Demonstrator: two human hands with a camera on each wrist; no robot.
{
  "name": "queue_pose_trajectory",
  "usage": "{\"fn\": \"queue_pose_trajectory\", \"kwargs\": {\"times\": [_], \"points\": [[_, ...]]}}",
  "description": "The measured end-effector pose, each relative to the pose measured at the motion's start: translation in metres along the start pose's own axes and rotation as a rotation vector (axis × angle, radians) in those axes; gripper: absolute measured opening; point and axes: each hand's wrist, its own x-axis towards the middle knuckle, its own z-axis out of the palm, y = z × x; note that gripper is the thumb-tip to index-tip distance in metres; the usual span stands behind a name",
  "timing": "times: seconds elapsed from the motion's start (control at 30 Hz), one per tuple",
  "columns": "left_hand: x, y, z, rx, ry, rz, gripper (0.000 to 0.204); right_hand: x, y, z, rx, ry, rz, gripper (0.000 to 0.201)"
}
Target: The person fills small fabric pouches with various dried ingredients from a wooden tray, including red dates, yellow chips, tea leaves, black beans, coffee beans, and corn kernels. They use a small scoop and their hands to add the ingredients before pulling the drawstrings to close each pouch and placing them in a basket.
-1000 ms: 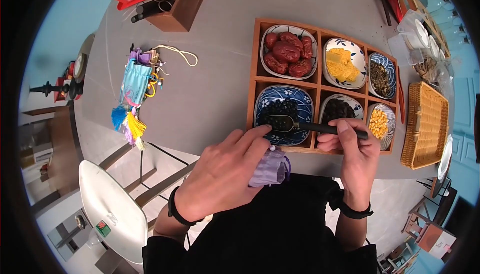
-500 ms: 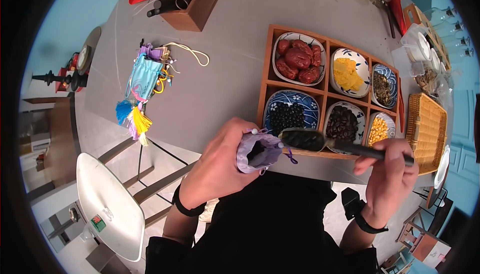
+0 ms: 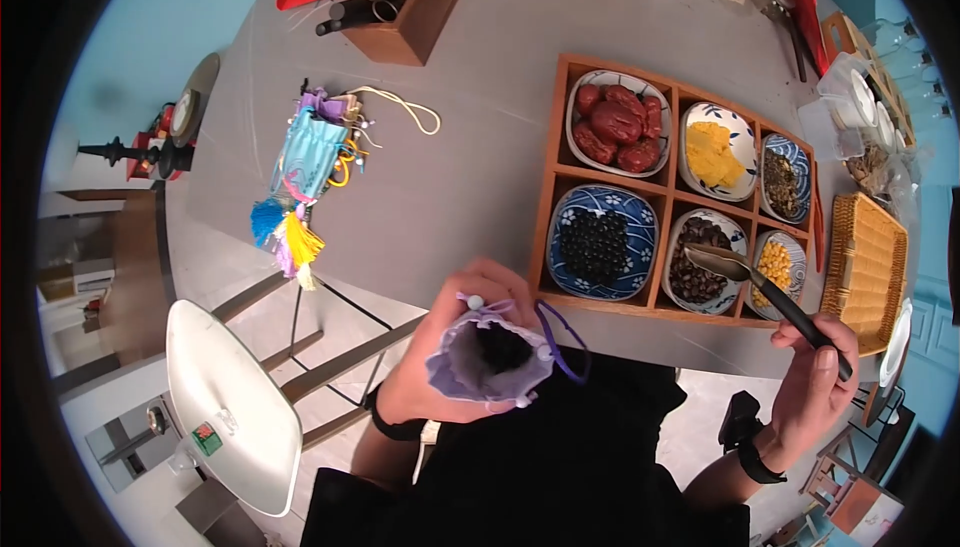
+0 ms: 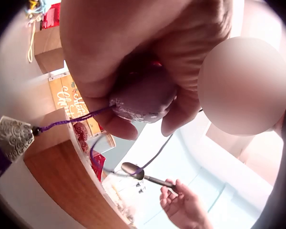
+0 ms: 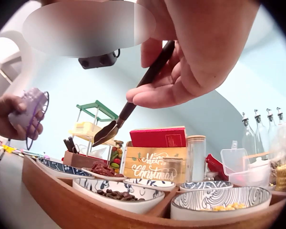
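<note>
My left hand [image 3: 410, 367] grips a purple drawstring pouch [image 3: 455, 365] whose mouth faces up, with dark contents inside. A purple cord loops off its side, and in the left wrist view a purple tassel with a metal cap [image 4: 13, 138] hangs from it. In my right hand [image 3: 812, 402] is a spoon [image 3: 790, 312] with a black handle, pinched between thumb and fingers. The spoon's head is raised over the bowl of dark brown beans [image 3: 700, 282]. Left of that, black beans [image 3: 593, 247] fill a blue patterned bowl [image 3: 648, 237].
The divided wooden box [image 3: 548, 187] also holds bowls of red dates [image 3: 618, 125], yellow pieces [image 3: 715, 155], dried bits [image 3: 783, 185] and corn kernels [image 3: 774, 265]. Tasselled pouches [image 3: 310, 152] lie at left. A wicker basket [image 3: 865, 267] stands at right, a wooden organizer [image 3: 430, 12] behind.
The spoon has left the black-bean bowl, passed by the pouch's mouth and swung right over the brown beans. My left hand has turned the pouch upright and drawn it toward me.
</note>
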Motion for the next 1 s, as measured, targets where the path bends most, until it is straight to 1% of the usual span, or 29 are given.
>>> {"fn": "queue_pose_trajectory", "kwargs": {"times": [0.07, 0.1, 0.2, 0.23, 0.27, 0.37, 0.43, 0.47, 0.53, 0.57, 0.63, 0.67, 0.73, 0.77, 0.8, 0.83, 0.87, 0.9, 0.93, 0.97, 1.0], "points": [[-0.002, -0.005, 0.01, -0.172, 0.033, -0.002, 0.062, -0.004, 0.009, -0.006, 0.022, 0.025, 0.024, 0.038], [0.002, -0.003, 0.011, -0.001, -0.006, 0.057, 0.063, -0.004, 0.01, -0.007, 0.019, 0.026, 0.019, 0.038], [0.001, 0.0, 0.014, 0.023, -0.038, 0.07, 0.062, -0.008, 0.013, -0.013, 0.021, 0.042, -0.017, 0.035], [0.006, 0.001, 0.015, 0.105, -0.044, 0.04, 0.063, -0.008, 0.014, -0.015, 0.034, 0.074, -0.01, 0.034], [0.011, 0.005, 0.017, 0.203, -0.084, 0.04, 0.057, -0.007, 0.014, -0.018, 0.048, 0.103, -0.005, 0.033], [0.008, 0.009, 0.024, 0.162, -0.09, 0.032, 0.062, -0.008, 0.012, -0.023, 0.02, 0.131, -0.022, 0.031], [0.015, 0.014, 0.029, 0.381, -0.115, -0.04, 0.062, -0.01, 0.011, -0.023, -0.023, 0.143, -0.004, 0.028], [0.016, 0.014, 0.031, 0.379, -0.12, -0.033, 0.062, -0.01, 0.012, -0.023, -0.047, 0.147, 0.012, 0.027], [0.016, 0.015, 0.033, 0.208, -0.156, -0.063, 0.062, -0.012, 0.013, -0.024, -0.052, 0.166, 0.035, 0.024], [0.016, 0.015, 0.034, 0.225, -0.154, -0.071, 0.062, -0.012, 0.013, -0.023, -0.065, 0.173, 0.036, 0.024], [0.015, 0.011, 0.034, 0.273, -0.127, -0.015, 0.062, -0.014, 0.015, -0.019, -0.081, 0.192, 0.019, 0.025], [0.013, 0.01, 0.033, 0.296, -0.119, -0.022, 0.062, -0.015, 0.016, -0.018, -0.013, 0.217, 0.024, 0.026], [0.007, 0.007, 0.034, 0.292, -0.077, -0.104, 0.061, -0.015, 0.018, -0.016, 0.097, 0.234, 0.048, 0.026], [0.005, 0.008, 0.032, 0.291, -0.07, -0.143, 0.059, -0.012, 0.017, -0.013, 0.108, 0.233, 0.049, 0.026], [0.006, 0.012, 0.032, 0.3, -0.069, -0.145, 0.059, -0.009, 0.013, -0.006, 0.07, 0.153, 0.049, 0.026], [0.008, 0.019, 0.032, 0.385, -0.095, -0.131, 0.058, -0.005, 0.009, 0.002, 0.031, 0.073, 0.049, 0.026], [0.01, 0.024, 0.032, 0.468, -0.121, -0.116, 0.056, 0.001, 0.006, 0.01, 0.043, -0.006, 0.049, 0.021], [0.012, 0.024, 0.032, 0.474, -0.119, -0.115, 0.056, 0.008, 0.004, 0.02, 0.033, -0.062, 0.094, 0.019], [0.013, 0.023, 0.032, 0.527, -0.165, -0.107, 0.054, 0.015, 0.002, 0.029, 0.02, -0.118, 0.137, 0.017], [0.015, 0.023, 0.031, 0.579, -0.213, -0.099, 0.053, 0.022, 0.004, 0.037, 0.022, -0.118, 0.134, 0.017], [0.015, 0.025, 0.029, 0.58, -0.212, -0.097, 0.053, 0.028, 0.008, 0.045, -0.013, -0.199, 0.095, 0.018]]}}
